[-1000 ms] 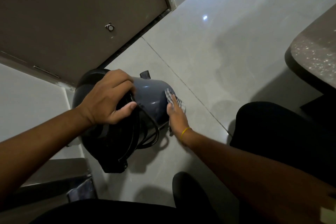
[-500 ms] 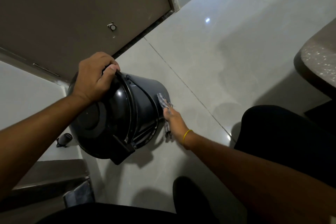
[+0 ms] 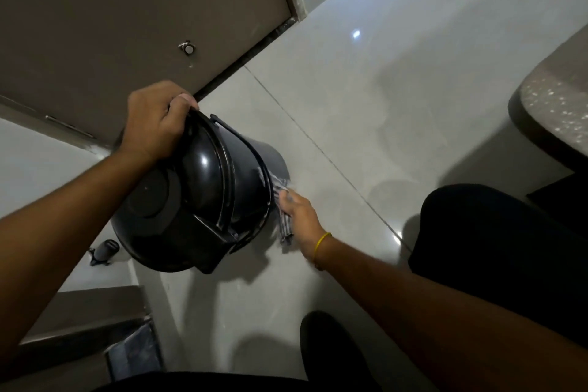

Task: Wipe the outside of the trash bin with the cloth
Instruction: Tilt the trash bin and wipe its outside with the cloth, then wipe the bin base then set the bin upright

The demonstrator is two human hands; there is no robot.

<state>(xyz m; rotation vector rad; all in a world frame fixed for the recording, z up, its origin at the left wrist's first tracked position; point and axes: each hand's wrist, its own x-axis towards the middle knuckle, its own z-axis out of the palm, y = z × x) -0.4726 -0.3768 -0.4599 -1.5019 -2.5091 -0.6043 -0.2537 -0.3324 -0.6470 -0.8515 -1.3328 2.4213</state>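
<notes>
A small grey trash bin (image 3: 270, 156) with a glossy black lid (image 3: 191, 197) stands tilted on the tiled floor, its lid turned towards me. My left hand (image 3: 156, 124) grips the lid's far rim from above. My right hand (image 3: 299, 210) presses a striped grey cloth (image 3: 281, 200) against the bin's right side, low down near the floor. Most of the cloth is hidden under the fingers and behind the bin's edge.
A brown door (image 3: 127, 25) with a small stopper knob (image 3: 187, 48) stands just behind the bin. A speckled stone counter (image 3: 556, 105) juts in at the right. My dark-clothed knee (image 3: 496, 232) is at the right, and a small dark object (image 3: 103, 251) lies left of the bin.
My left hand moved from the bin's body to the lid's far rim and the bin swung its lid towards me. The right hand slid the cloth lower along the side.
</notes>
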